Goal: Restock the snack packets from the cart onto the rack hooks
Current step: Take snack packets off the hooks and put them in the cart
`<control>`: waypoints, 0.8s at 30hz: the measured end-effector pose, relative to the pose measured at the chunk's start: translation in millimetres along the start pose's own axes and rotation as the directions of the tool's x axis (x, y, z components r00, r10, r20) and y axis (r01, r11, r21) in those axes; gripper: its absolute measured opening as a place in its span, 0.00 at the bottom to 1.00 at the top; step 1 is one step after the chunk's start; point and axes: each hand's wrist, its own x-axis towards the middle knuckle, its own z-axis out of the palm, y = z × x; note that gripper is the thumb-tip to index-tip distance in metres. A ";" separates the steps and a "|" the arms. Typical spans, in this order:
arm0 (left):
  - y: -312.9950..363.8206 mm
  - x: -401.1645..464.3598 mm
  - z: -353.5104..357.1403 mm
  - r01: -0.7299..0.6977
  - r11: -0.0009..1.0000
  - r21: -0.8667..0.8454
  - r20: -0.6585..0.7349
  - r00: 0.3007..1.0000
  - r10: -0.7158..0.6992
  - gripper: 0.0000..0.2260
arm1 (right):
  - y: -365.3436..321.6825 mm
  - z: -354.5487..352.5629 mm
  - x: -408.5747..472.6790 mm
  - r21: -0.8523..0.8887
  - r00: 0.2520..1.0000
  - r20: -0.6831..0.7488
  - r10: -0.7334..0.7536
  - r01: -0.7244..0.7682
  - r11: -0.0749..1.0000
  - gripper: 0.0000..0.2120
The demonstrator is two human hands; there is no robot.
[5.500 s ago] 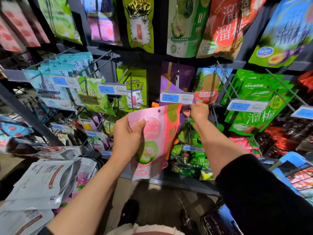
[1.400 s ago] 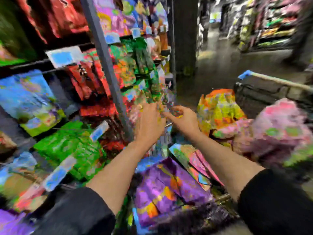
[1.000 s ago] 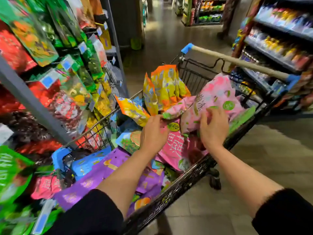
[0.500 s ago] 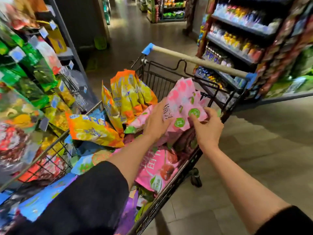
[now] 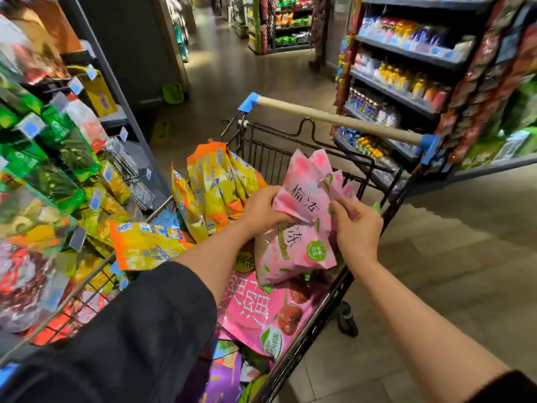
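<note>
A wire shopping cart [image 5: 313, 321] full of snack packets stands in front of me. My left hand [image 5: 261, 209] grips the left side of a bunch of pale pink packets [image 5: 302, 222] held above the cart. On the right side of the same bunch, my right hand [image 5: 357, 228] pinches the packets. Orange-yellow packets [image 5: 215, 184] stand upright behind my left hand, and one more orange packet [image 5: 145, 245] lies over the cart's left rim. A brighter pink packet [image 5: 255, 312] lies flat below the bunch. The rack with hooks [image 5: 58, 158] and hanging packets runs along the left.
The cart's handle [image 5: 337, 119] with blue ends points away from me. Shelves of bottles and packets [image 5: 406, 68] line the right side. The tiled aisle floor [image 5: 450, 271] stretches to the right and ahead. A green basket [image 5: 173, 93] sits on the floor far ahead.
I turned from the rack to the cart. Both hands reached in, gathered the pale pink packets and lifted them a little above the other packets.
</note>
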 end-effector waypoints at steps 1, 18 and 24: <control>-2.3 -6.0 -1.5 -0.006 1.000 -0.011 -0.031 1.000 0.005 0.13 | -5.2 0.5 0.2 0.038 1.000 0.009 -0.010 0.010 0.999 0.07; 79.3 -221.2 -230.4 -0.195 0.950 -0.244 -0.841 0.531 -0.107 0.11 | -225.2 68.1 -60.1 0.662 0.825 0.299 -0.480 0.183 0.727 0.06; 124.6 -349.1 -298.4 -0.093 0.995 -0.036 -0.984 0.179 -0.019 0.06 | -315.5 109.0 -147.9 0.829 0.659 0.358 -0.662 0.102 0.550 0.11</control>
